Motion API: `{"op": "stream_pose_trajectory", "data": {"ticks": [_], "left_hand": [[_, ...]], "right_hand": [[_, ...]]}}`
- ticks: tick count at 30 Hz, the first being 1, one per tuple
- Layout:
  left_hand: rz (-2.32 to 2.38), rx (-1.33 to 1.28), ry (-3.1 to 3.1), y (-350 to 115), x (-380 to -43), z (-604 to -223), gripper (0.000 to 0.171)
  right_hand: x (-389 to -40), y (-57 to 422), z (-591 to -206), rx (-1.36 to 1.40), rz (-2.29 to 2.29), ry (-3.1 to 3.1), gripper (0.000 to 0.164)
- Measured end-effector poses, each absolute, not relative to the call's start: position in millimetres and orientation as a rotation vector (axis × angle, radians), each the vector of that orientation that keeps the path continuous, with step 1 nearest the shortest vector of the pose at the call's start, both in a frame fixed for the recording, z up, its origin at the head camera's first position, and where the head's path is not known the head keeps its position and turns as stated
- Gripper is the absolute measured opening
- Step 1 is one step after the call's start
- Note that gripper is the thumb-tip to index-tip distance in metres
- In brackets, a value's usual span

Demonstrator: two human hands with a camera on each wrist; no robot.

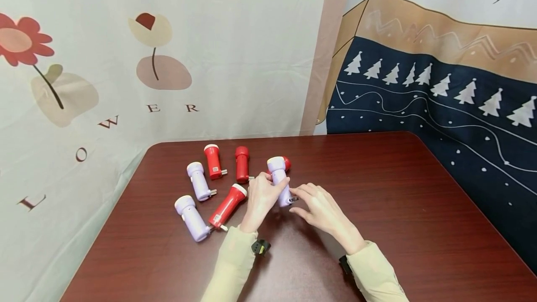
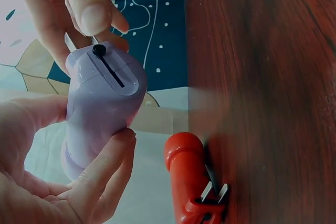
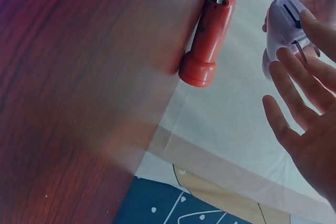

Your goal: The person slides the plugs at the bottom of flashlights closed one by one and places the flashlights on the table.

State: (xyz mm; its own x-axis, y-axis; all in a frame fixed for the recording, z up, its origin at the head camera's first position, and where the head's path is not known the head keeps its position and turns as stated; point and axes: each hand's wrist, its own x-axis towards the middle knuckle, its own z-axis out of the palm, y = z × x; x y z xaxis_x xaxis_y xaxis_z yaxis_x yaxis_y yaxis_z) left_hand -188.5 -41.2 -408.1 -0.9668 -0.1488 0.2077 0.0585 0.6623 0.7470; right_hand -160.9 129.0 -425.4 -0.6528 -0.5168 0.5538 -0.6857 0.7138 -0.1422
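Observation:
My left hand (image 1: 261, 197) grips a pale purple flashlight (image 1: 276, 166) around its body, its lamp head tilted up and away, clear of the table. Two metal prongs (image 1: 295, 199) stick out near its tail end. In the left wrist view a black slider (image 2: 99, 50) sits in a slot on that end. Close to the prongs is my right hand (image 1: 320, 209), its fingers spread and fairly straight. Its thumb (image 3: 317, 32) is by the slider; whether it touches is hard to tell. A red flashlight (image 1: 287, 164) lies behind the held one, partly hidden.
Left of the hands lie red flashlights (image 1: 213, 160) (image 1: 242, 164) (image 1: 228, 206) and purple flashlights (image 1: 198, 181) (image 1: 192, 218), several with prongs out. They rest on a dark red-brown table (image 1: 419, 218). Printed curtains (image 1: 251, 59) hang behind it.

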Motion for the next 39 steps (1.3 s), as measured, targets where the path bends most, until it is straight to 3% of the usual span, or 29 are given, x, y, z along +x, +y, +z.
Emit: {"op": "stream_pose_trajectory", "data": {"ticks": [39], "left_hand": [[-1.155, 0.078, -2.627, -36.7, -184.6, -409.5, 0.043]], "right_hand": [[-165.8, 131.0, -427.8, 1.056, 0.51, -2.249, 0.023]]}}
